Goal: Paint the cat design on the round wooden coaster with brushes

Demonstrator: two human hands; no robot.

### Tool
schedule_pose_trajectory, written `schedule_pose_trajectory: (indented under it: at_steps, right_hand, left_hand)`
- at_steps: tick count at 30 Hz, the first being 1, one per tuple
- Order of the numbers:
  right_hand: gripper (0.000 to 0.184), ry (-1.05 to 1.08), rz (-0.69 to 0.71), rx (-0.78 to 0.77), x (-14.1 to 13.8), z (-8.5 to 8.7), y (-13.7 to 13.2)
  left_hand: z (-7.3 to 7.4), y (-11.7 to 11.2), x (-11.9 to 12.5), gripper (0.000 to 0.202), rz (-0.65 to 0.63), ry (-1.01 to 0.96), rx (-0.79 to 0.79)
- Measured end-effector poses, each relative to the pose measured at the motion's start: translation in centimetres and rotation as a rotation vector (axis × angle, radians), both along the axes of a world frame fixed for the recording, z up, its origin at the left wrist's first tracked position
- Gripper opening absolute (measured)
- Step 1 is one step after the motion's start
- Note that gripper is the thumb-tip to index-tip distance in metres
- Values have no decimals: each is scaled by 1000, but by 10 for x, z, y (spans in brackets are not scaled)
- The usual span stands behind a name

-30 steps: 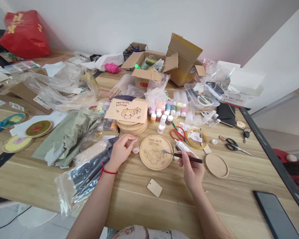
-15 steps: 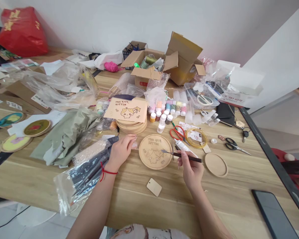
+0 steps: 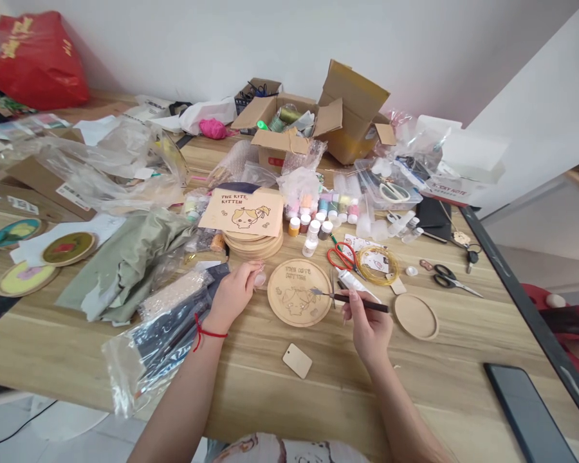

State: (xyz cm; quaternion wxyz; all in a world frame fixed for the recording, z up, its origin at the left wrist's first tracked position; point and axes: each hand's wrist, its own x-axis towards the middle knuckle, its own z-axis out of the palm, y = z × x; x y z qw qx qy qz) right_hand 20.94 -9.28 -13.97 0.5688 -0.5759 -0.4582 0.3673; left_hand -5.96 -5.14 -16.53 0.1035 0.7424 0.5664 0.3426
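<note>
The fine paintbrush [image 3: 354,299] is pinched in my right hand [image 3: 369,328], thumb and first fingers closed around its dark handle. Its tip reaches left over the round wooden coaster [image 3: 299,292], which lies flat on the wooden table [image 3: 280,379] and is engraved with a kitten and lettering. I cannot tell whether the bristles touch the wood.

My left hand [image 3: 234,297] rests just left of the coaster, its fingers drawn together, with their tips at a small translucent piece [image 3: 260,279] too small to identify. A red string bracelet [image 3: 210,334] circles my left wrist, and beside that arm lies a clear plastic bag [image 3: 125,366] with dark contents.

Beyond the coaster, a printed kitten card [image 3: 241,215] tops a stack of wooden discs [image 3: 253,245], near a cluster of small paint jars [image 3: 313,225]. To my right are red-handled scissors [image 3: 341,257], a coil of gold wire [image 3: 377,267], a white tube [image 3: 352,285] and a shallow wooden dish [image 3: 415,316]. A blank wooden tag [image 3: 297,360] lies nearer me, and a phone [image 3: 523,415] lies at the table's right edge.
</note>
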Motion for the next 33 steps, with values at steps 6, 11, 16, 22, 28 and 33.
schedule_pose_trajectory:
  at_steps: [6,11,16,22,28,33]
  right_hand:
    - [36,-9,-14,-2,2,-4,1]
    - [37,-19,-5,6,3,-5,2]
    - [36,-14,-3,-3,2,-3,2]
    - [34,-5,4,6,2,-3,2]
    - [34,-1,0,-1,3,-2,2]
    - [34,21,-7,-10,1,-1,2]
  left_hand:
    - [2,0,2,17,-42,9,-8]
    - [4,0,3,20,-69,-7,-12]
    - [4,-1,3,20,-89,-39,-43]
    - [5,2,3,19,-83,-84,-82]
    - [3,6,1,33,-47,-138,-120]
    - [0,8,0,29,-27,-187,-140]
